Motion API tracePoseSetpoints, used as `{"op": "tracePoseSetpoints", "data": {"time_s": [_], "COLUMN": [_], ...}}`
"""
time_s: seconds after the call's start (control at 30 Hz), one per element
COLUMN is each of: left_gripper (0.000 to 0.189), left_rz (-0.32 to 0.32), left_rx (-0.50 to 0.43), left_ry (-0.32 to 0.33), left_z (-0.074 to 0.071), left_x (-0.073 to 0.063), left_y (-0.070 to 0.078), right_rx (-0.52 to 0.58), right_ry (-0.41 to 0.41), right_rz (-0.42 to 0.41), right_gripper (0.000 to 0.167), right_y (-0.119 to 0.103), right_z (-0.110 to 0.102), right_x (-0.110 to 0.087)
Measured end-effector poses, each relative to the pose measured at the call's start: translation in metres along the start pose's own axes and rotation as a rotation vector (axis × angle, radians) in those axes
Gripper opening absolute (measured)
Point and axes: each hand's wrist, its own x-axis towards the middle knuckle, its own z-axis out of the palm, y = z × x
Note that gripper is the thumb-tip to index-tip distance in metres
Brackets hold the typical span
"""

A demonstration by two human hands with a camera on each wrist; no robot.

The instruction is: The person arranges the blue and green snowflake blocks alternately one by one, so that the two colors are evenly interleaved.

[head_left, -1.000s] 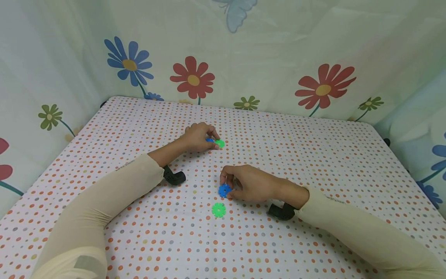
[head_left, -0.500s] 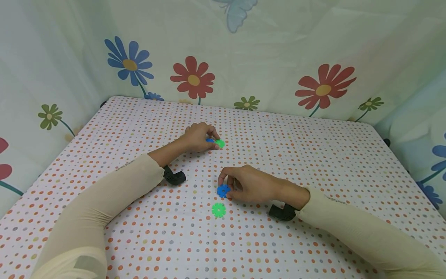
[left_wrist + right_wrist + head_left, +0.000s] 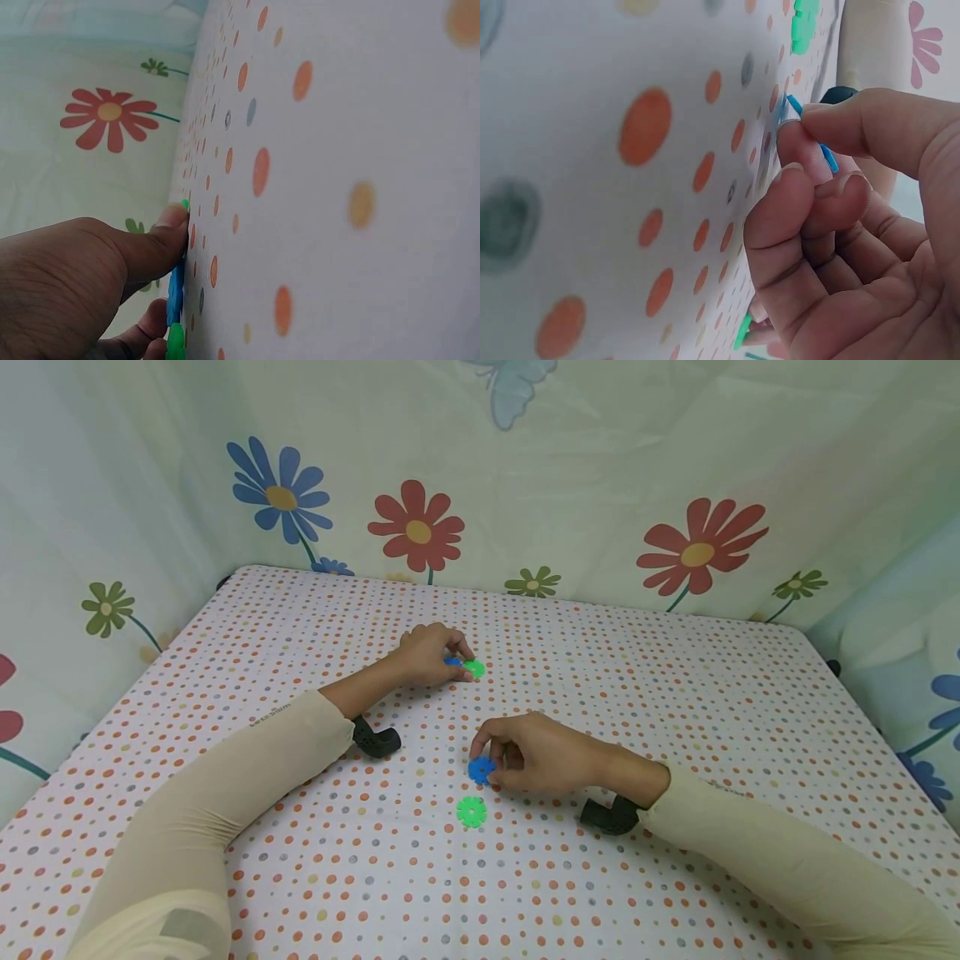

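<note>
My right hand (image 3: 543,752) pinches a blue notched plastic disc (image 3: 481,770) between thumb and fingertips, low over the dotted cloth. In the right wrist view that blue disc (image 3: 829,159) shows edge-on and tilted. Nearer the front, a green notched disc (image 3: 472,812) lies flat on the cloth. Farther back, my left hand (image 3: 427,656) grips notched discs close to the table, a green disc (image 3: 475,668) at its fingertips and a blue disc (image 3: 452,661) partly hidden under the fingers. Another green edge (image 3: 175,341) appears below the blue disc in the left wrist view.
A white cloth (image 3: 675,710) with coloured dots covers the table. Behind it hangs a curtain (image 3: 585,477) printed with flowers and a butterfly. Black curved wrist mounts, left (image 3: 377,742) and right (image 3: 609,816), stick out beneath the sleeves.
The right hand has shifted slightly left with its blue disc, then stayed nearly in place. The left hand and the green disc on the cloth look unmoved.
</note>
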Motion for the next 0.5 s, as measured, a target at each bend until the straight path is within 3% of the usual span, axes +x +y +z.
{"op": "tracePoseSetpoints", "data": {"time_s": [0.5], "left_gripper": [0.027], "left_rz": [-0.001], "left_rx": [0.012], "left_ry": [-0.003], "left_z": [-0.001], "left_x": [0.001], "left_y": [0.001], "right_rx": [0.003], "right_ry": [0.087], "right_rz": [0.065], "right_gripper": [0.025], "right_y": [0.012], "right_z": [-0.015], "right_x": [0.002]}}
